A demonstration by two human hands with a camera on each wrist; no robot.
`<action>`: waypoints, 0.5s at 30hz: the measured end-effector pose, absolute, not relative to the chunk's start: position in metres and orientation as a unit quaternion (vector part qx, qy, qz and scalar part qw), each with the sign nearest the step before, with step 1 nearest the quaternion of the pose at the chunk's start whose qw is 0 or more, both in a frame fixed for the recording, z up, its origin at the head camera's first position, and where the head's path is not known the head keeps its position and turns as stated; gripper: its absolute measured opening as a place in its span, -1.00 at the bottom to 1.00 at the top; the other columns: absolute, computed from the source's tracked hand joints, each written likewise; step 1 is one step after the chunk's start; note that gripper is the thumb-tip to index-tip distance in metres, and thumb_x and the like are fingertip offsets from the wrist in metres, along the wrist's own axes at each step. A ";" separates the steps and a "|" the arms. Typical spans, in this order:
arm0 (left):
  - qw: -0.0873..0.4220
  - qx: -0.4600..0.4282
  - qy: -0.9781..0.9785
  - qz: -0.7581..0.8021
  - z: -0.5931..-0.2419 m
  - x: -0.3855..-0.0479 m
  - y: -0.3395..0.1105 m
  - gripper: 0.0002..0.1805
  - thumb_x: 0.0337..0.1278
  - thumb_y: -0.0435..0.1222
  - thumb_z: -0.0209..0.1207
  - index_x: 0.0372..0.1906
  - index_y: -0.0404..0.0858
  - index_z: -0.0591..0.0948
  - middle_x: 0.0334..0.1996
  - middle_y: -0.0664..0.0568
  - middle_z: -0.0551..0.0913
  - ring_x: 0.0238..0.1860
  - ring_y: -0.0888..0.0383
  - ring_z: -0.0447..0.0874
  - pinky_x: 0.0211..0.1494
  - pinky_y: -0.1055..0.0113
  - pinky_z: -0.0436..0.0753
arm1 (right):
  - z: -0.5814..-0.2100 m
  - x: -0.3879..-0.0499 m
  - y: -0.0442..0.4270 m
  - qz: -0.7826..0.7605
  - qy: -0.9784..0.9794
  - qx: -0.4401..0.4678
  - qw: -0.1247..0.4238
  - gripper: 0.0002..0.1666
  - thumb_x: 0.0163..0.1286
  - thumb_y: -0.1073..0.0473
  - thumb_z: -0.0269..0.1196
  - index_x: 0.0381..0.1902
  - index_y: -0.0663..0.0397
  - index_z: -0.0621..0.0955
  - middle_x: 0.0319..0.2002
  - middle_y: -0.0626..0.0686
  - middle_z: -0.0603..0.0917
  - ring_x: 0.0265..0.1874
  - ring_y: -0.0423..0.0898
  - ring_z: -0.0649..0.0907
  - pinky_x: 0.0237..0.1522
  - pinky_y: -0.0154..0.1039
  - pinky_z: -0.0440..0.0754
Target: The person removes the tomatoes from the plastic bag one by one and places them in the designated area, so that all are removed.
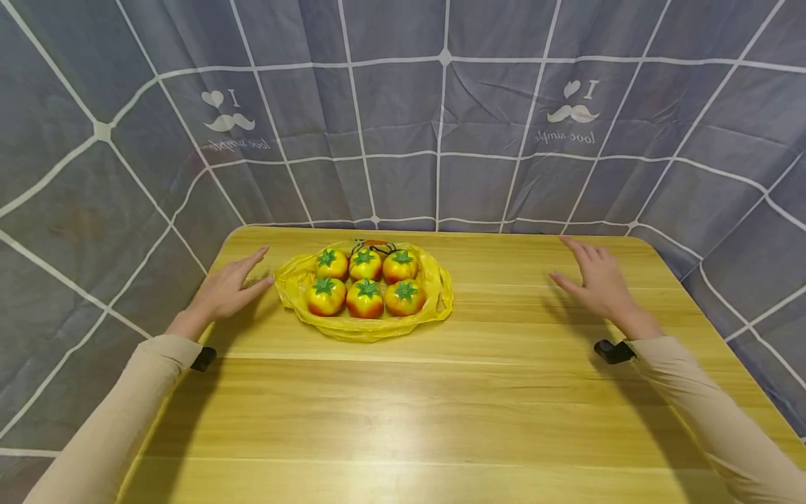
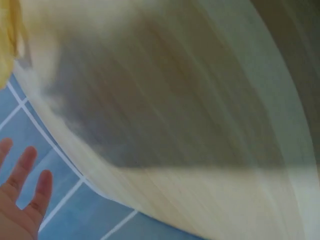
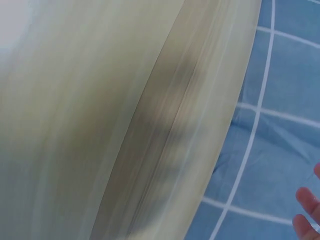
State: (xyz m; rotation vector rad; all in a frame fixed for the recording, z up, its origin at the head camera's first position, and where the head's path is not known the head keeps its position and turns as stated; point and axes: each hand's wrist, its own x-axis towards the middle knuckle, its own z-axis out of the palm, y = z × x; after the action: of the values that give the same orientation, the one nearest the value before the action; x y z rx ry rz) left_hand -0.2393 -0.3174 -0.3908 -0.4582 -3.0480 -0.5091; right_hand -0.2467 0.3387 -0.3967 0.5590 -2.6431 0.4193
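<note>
Several yellow-red tomatoes [image 1: 365, 299] with green leafy tops sit in two rows on a spread yellow plastic bag [image 1: 371, 330], left of the table's middle. Just left of the bag is my left hand [image 1: 228, 288], fingers extended and holding nothing, the thumb tip close to the bag's edge. In the left wrist view, that hand's spread fingers [image 2: 30, 185] show at the lower left, with a bit of yellow bag [image 2: 6, 40] above. Far to the right of the bag, my right hand [image 1: 598, 280] is held over the table, fingers straight, touching nothing. Its fingertips [image 3: 306, 200] appear at the right wrist view's edge.
The wooden table [image 1: 403, 406] has rounded far corners. A grey curtain [image 1: 403, 112] with white grid lines hangs behind it and along both sides. A dark wrist device [image 1: 613, 351] is on the right wrist, another [image 1: 204, 359] on the left.
</note>
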 end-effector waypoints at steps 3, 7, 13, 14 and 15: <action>0.010 -0.138 -0.970 -0.199 -0.393 -0.240 -0.313 -0.23 0.40 0.07 -0.10 0.54 -0.16 -0.03 0.39 -0.37 0.25 0.28 -0.36 0.30 0.24 -0.31 0.26 | -0.396 -0.246 0.328 0.173 -0.940 0.206 0.208 -0.17 0.30 -0.07 0.23 0.41 0.16 0.27 0.20 0.37 0.46 0.08 0.37 0.40 0.07 0.30 0.27; 0.008 -0.129 -0.962 -0.240 -0.396 -0.243 -0.306 -0.25 0.43 0.04 -0.12 0.53 -0.20 -0.02 0.35 -0.39 0.29 0.23 -0.36 0.37 0.20 -0.31 0.31 | -0.397 -0.247 0.315 0.201 -0.930 0.220 0.217 -0.17 0.27 -0.04 0.26 0.39 0.20 0.28 0.14 0.35 0.51 0.06 0.32 0.44 0.12 0.26 0.26; -0.012 -0.097 -0.943 -0.318 -0.397 -0.244 -0.294 -0.24 0.45 0.05 -0.18 0.53 -0.26 -0.09 0.35 -0.45 0.25 0.22 -0.38 0.35 0.23 -0.28 0.30 | -0.398 -0.248 0.293 0.234 -0.917 0.231 0.225 -0.15 0.20 0.06 0.34 0.39 0.17 0.29 0.10 0.33 0.53 -0.10 0.24 0.49 -0.01 0.17 0.34; -0.014 -0.093 -0.939 -0.330 -0.397 -0.245 -0.293 -0.24 0.46 0.04 -0.19 0.53 -0.27 -0.10 0.35 -0.46 0.25 0.22 -0.39 0.34 0.23 -0.28 0.29 | -0.398 -0.247 0.290 0.241 -0.915 0.231 0.224 -0.14 0.18 0.08 0.35 0.39 0.15 0.29 0.10 0.33 0.53 -0.10 0.23 0.50 -0.02 0.16 0.35; -0.015 -0.089 -0.937 -0.338 -0.397 -0.246 -0.292 -0.23 0.46 0.04 -0.19 0.52 -0.28 -0.10 0.35 -0.47 0.24 0.22 -0.39 0.34 0.24 -0.27 0.29 | -0.398 -0.247 0.286 0.248 -0.914 0.231 0.223 -0.13 0.17 0.09 0.36 0.39 0.15 0.29 0.10 0.34 0.53 -0.10 0.23 0.50 -0.02 0.15 0.35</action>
State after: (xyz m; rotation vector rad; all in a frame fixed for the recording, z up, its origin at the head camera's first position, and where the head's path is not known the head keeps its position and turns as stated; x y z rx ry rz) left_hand -0.2456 -0.2915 -0.3971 -0.2817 -2.9716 -1.0712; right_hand -0.2474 0.2863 -0.3978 0.6387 -2.5230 0.6858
